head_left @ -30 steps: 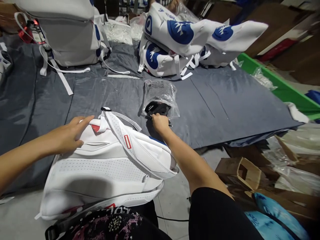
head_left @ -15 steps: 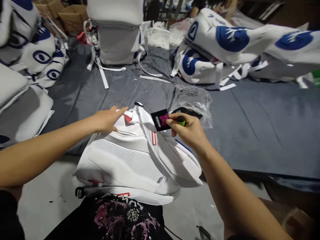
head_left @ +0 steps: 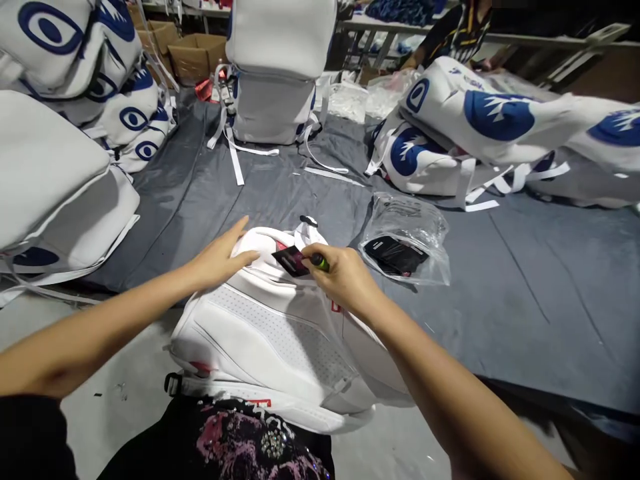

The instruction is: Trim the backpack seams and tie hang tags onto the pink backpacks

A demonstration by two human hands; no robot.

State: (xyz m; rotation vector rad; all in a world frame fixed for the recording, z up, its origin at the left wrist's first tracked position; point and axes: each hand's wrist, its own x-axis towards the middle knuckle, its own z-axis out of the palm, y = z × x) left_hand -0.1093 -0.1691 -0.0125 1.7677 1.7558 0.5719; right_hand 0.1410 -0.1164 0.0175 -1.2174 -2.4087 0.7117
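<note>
"Doing what with the left hand (head_left: 225,259)?"

"Resting against the upper end of the white backpack (head_left: 260,333), with thumb and forefinger spread apart. Impossible to tell about the other fingers, partly hidden."

"And with the right hand (head_left: 345,277)?"

"Clamping a black card (head_left: 289,261) in the fingertips, with pinkish print toward the pinched side. Holding a black-and-green tool (head_left: 321,262) in the same grasp, mostly covered and too small to identify."

"With hands together or apart?"

"Apart, though near each other, on either side of the card."

"Where to look for the card?"

"Over the top of the backpack, just beside a red patch (head_left: 281,246). Hard to tell whether touching the fabric or held just above."

"And for the backpack?"

"At the near edge of the counter (head_left: 480,287), close against the wearer's black top (head_left: 270,437), tilted on its side with a dotted panel (head_left: 270,327) facing up."

"Seeing anything else on the counter?"

"Yes: just beyond the right hand, a clear plastic bag (head_left: 413,212), with black cards (head_left: 397,255) inside. Farther back, to left and right, a left pile (head_left: 133,120) and a right pile (head_left: 500,123) of white-and-blue backpacks. Behind the right pile, a person (head_left: 465,33) in dark clothing."
</note>
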